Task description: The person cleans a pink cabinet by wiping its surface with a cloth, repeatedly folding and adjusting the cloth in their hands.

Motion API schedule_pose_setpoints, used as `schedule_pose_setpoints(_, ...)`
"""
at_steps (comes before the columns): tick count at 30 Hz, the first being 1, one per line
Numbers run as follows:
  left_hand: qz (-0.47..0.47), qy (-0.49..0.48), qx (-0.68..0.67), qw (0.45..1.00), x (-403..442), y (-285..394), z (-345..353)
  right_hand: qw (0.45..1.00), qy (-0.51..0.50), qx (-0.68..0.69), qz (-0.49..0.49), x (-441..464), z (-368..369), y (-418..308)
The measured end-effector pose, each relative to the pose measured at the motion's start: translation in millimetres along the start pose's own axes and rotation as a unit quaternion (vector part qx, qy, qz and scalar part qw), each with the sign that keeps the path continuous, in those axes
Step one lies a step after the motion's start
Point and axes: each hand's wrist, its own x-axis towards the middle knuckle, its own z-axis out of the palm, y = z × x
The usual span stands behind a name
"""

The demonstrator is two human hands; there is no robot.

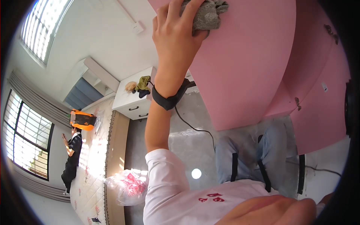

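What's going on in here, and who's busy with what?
A person in a white T-shirt is reaching up with their left hand, which has its grip on a bunched gray cloth at a large pink panel. Their right hand is out of view. Across the room, another person in dark clothes is beside the bed, near an orange-and-black bag.

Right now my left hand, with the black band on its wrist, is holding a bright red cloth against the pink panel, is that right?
Not quite: the cloth is gray, not bright red, as the head view shows. Your left hand, with the black band on its wrist, is indeed holding it against the pink panel.
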Motion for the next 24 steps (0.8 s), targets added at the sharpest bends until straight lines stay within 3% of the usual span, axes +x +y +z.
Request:
schedule_pose_setpoints(3,-0.006,-0.001,0.03,1.0,1,3,0,0.99,-0.098,0.034,-0.101,-15,27,-47)
schedule_pose_setpoints(6,-0.007,-0.004,0.034,0.999,0,1,1,0.968,-0.217,0.052,-0.116,-43,73,-62)
schedule_pose_setpoints(12,0.004,0.007,0.01,1.0,1,-14,3,0.93,-0.356,0.074,-0.043,-106,143,-60)
schedule_pose_setpoints(14,0.015,0.04,0.006,0.999,0,-24,8,0.922,-0.38,0.078,-0.016,-125,160,-58)
schedule_pose_setpoints(24,-0.028,0.03,-0.057,0.998,3,-25,5,0.875,-0.463,0.095,0.11,-200,196,-63)
